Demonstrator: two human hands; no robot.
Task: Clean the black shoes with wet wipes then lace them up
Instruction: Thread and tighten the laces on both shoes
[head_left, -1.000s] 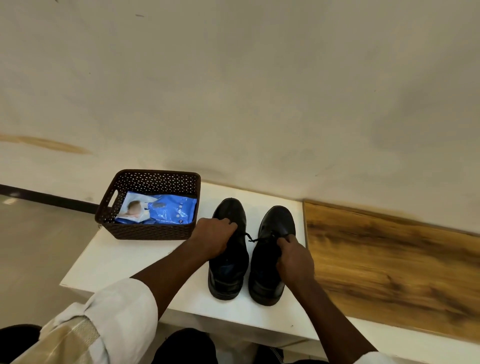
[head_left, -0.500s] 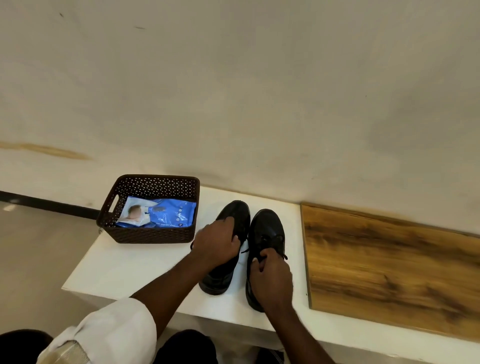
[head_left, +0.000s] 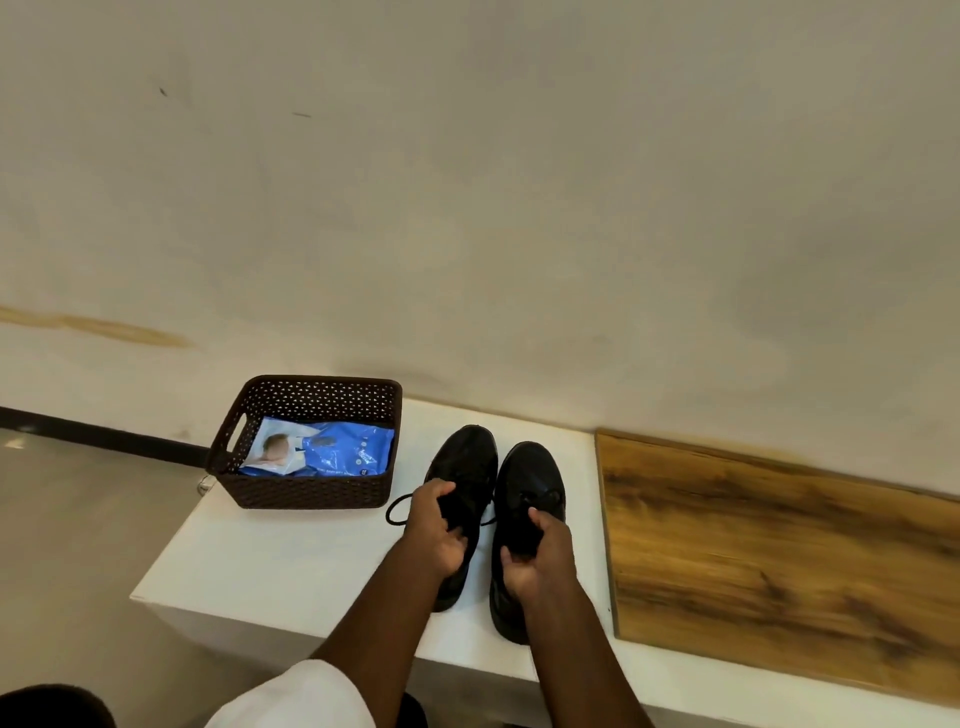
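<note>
Shoes now side by side, touching, on white bench (head_left: 270, 561). Left hand (head_left: 434, 532) grips left shoe (head_left: 467, 467), right hand (head_left: 540, 556) grips right shoe (head_left: 535, 478); loose lace (head_left: 397, 512) out. Wipes pack (head_left: 332, 452) untouched in basket (head_left: 311, 491) — cleaning not started.

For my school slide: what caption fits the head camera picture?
Two hands, left hand and right hand, grip black shoes beside a wipes basket.

L hand (head_left: 435, 527) curled, R hand (head_left: 540, 558) curled (both gripping)
</note>
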